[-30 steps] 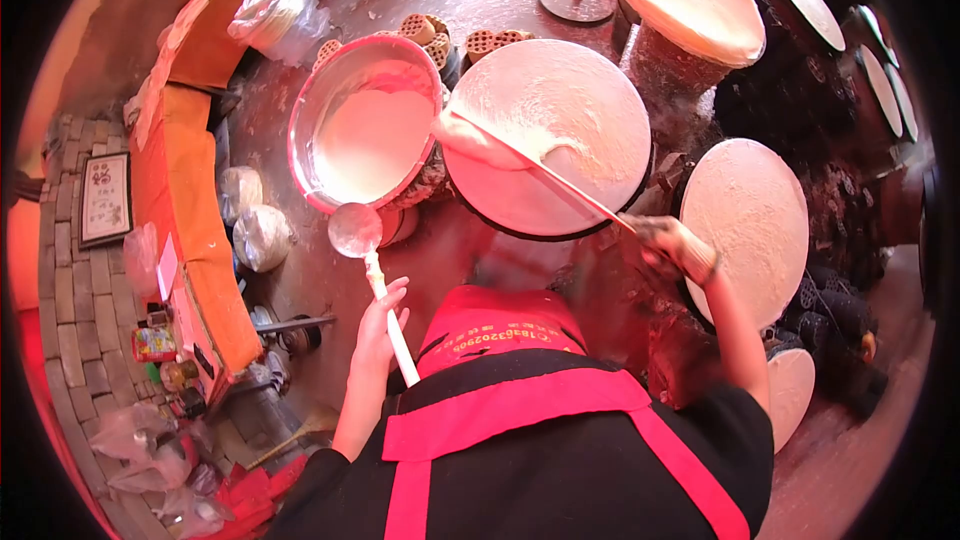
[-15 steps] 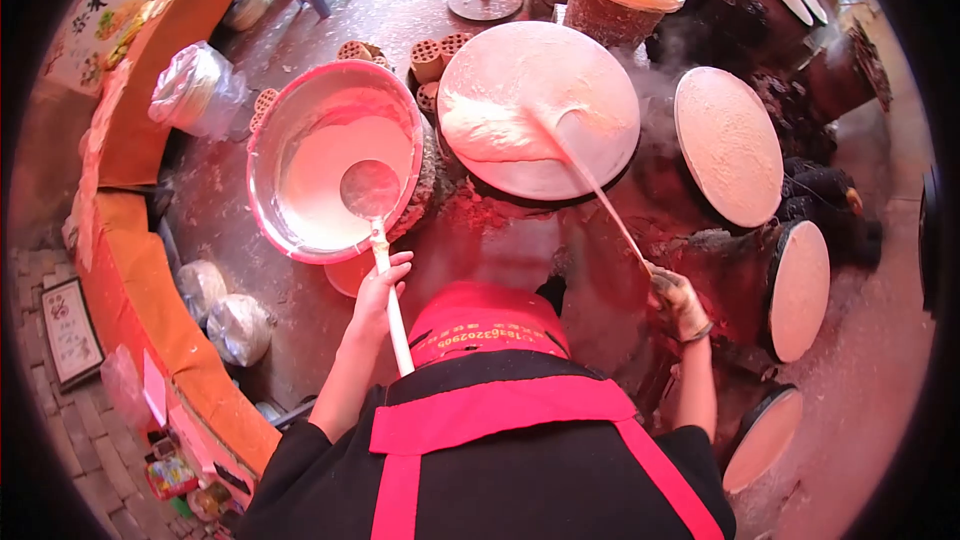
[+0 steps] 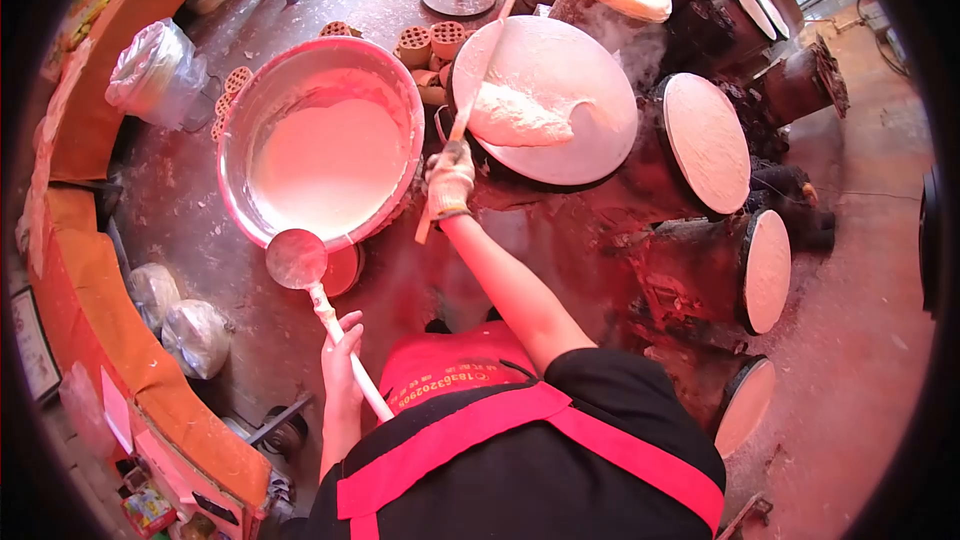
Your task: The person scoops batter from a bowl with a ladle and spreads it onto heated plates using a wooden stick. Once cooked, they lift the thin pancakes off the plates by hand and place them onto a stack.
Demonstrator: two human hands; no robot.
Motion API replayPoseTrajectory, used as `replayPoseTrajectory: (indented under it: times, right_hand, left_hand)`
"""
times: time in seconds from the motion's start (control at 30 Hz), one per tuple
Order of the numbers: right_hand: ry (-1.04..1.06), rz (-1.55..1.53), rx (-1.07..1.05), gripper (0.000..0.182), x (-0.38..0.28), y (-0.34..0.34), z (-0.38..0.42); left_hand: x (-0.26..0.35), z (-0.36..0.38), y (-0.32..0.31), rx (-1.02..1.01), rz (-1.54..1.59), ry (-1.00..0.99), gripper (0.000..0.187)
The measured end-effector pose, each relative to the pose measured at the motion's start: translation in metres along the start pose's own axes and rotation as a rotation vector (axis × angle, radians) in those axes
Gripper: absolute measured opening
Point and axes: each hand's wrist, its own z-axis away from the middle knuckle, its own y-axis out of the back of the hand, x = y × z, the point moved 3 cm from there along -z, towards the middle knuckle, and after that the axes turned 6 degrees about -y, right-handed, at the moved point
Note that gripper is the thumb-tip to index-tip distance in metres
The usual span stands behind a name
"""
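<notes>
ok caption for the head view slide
Left hand holds a white-handled metal ladle beside the round batter basin; gloved right hand spreads batter on a round griddle.

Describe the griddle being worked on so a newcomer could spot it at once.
Start at the big metal basin of white batter. The round griddle right beside it is the one. Unlike the evenly coated griddles further along, it carries a loose heap of batter, with the right hand holding a spreader over it.

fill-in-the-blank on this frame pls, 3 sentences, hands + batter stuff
1. The left hand holds a ____ by its white handle.
2. The right hand, wearing a glove, holds a spreader over the round ____.
3. The big basin holds pale ____.

Missing words: ladle; griddle; batter
</notes>
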Motion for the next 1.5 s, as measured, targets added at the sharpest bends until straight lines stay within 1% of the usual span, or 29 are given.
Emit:
replayPoseTrajectory:
  times: [0.03, 0.07, 0.17, 0.23, 0.3, 0.37, 0.4, 0.43, 0.5, 0.57, 0.6, 0.63, 0.7, 0.8, 0.83, 0.87, 0.97, 1.0, 1.03, 1.1, 1.13, 1.2, 1.23, 1.27, 1.3, 1.37, 1.43, 1.47, 1.5]
  right_hand:
    - [-0.08, -0.036, -0.001, 0.033, 0.001, 0.017, 0.015]
    - [-0.191, -0.097, -0.001, 0.032, -0.016, 0.032, 0.039]
    - [-0.199, -0.034, 0.033, 0.035, -0.049, 0.081, 0.078]
    - [-0.142, 0.022, 0.004, 0.037, -0.055, 0.12, 0.075]
    - [-0.163, 0.104, 0.012, 0.036, -0.073, 0.154, 0.074]
    - [-0.186, 0.089, 0.075, 0.047, -0.079, 0.177, 0.053]
    - [-0.186, -0.052, 0.052, 0.039, -0.089, 0.176, 0.047]
    - [-0.245, -0.323, 0.056, 0.031, -0.092, 0.166, 0.04]
    - [-0.231, -0.48, -0.042, 0.029, -0.093, 0.133, 0.036]
    - [-0.402, -0.246, -0.278, 0.031, -0.073, 0.12, 0.045]
    - [-0.389, 0.115, -0.337, 0.034, -0.076, 0.125, 0.062]
    - [-0.269, 0.165, -0.416, 0.04, -0.083, 0.135, 0.077]
    - [-0.295, 0.21, -0.32, 0.047, -0.086, 0.186, 0.077]
    - [-0.321, 0.15, -0.283, 0.045, -0.101, 0.261, 0.053]
    - [-0.299, 0.133, -0.282, 0.042, -0.112, 0.271, 0.049]
    - [-0.333, 0.087, -0.255, 0.04, -0.121, 0.276, 0.044]
    - [-0.293, -0.103, -0.263, 0.039, -0.121, 0.258, 0.027]
    - [-0.284, -0.145, -0.283, 0.036, -0.123, 0.243, 0.032]
    - [-0.414, 0.018, -0.408, 0.037, -0.121, 0.246, 0.037]
    - [-0.321, 0.29, -0.679, 0.047, -0.138, 0.257, 0.051]
    - [-0.397, 0.302, -0.656, 0.056, -0.143, 0.277, 0.053]
    - [-0.439, 0.337, -0.485, 0.053, -0.164, 0.322, 0.031]
    - [-0.386, 0.369, -0.43, 0.051, -0.16, 0.346, 0.003]
    - [-0.349, 0.344, -0.43, 0.049, -0.179, 0.352, -0.007]
    - [-0.303, 0.357, -0.465, 0.048, -0.176, 0.362, -0.035]
    - [-0.207, 0.329, -0.467, 0.046, -0.196, 0.344, -0.056]
    - [-0.159, 0.252, -0.409, 0.045, -0.202, 0.31, -0.061]
    - [-0.126, 0.363, -0.388, 0.043, -0.203, 0.296, -0.058]
    - [-0.232, 0.402, -0.48, 0.038, -0.195, 0.282, -0.059]
  left_hand:
    - [-0.002, 0.002, 0.003, 0.003, -0.007, 0.018, 0.027]
    - [-0.007, -0.001, 0.005, -0.045, 0.022, 0.017, 0.027]
    - [-0.018, -0.016, 0.004, -0.178, 0.004, 0.014, 0.028]
    - [-0.012, -0.015, -0.013, -0.192, -0.003, -0.005, 0.028]
    - [-0.011, -0.013, -0.023, -0.237, 0.005, -0.019, 0.028]
    - [-0.009, -0.009, -0.033, -0.259, 0.016, -0.03, 0.028]
    - [-0.009, -0.005, -0.037, -0.257, 0.042, -0.045, 0.028]
    - [-0.008, 0.0, -0.044, -0.256, 0.037, -0.055, 0.028]
    - [-0.004, 0.006, -0.057, -0.251, 0.027, -0.079, 0.028]
    - [-0.008, 0.007, -0.064, -0.267, 0.015, -0.069, 0.028]
    - [-0.009, 0.01, -0.071, -0.266, 0.019, -0.066, 0.028]
    - [-0.01, 0.012, -0.079, -0.268, 0.024, -0.063, 0.028]
    - [-0.012, 0.015, -0.089, -0.266, 0.016, -0.062, 0.028]
    - [-0.019, 0.024, -0.104, -0.253, -0.008, -0.052, 0.028]
    - [-0.021, 0.026, -0.11, -0.248, -0.026, -0.047, 0.028]
    - [-0.022, 0.027, -0.119, -0.243, -0.04, -0.045, 0.028]
    - [-0.021, 0.035, -0.146, -0.264, -0.036, -0.089, 0.028]
    - [-0.023, 0.035, -0.154, -0.279, -0.038, -0.091, 0.028]
    - [-0.024, 0.035, -0.162, -0.282, -0.04, -0.092, 0.028]
    - [-0.025, 0.037, -0.179, -0.288, -0.046, -0.089, 0.029]
    - [-0.025, 0.04, -0.188, -0.278, -0.047, -0.089, 0.028]
    - [-0.025, 0.045, -0.202, -0.268, -0.064, -0.107, 0.029]
    - [-0.027, 0.049, -0.208, -0.259, -0.074, -0.112, 0.029]
    - [-0.029, 0.054, -0.213, -0.248, -0.079, -0.103, 0.028]
    - [-0.029, 0.057, -0.22, -0.24, -0.081, -0.1, 0.027]
    - [-0.032, 0.062, -0.236, -0.232, -0.055, -0.084, 0.025]
    - [-0.034, 0.065, -0.248, -0.229, -0.007, -0.047, 0.024]
    - [-0.035, 0.066, -0.254, -0.259, -0.003, -0.033, 0.023]
    - [-0.035, 0.066, -0.259, -0.292, 0.001, -0.02, 0.021]
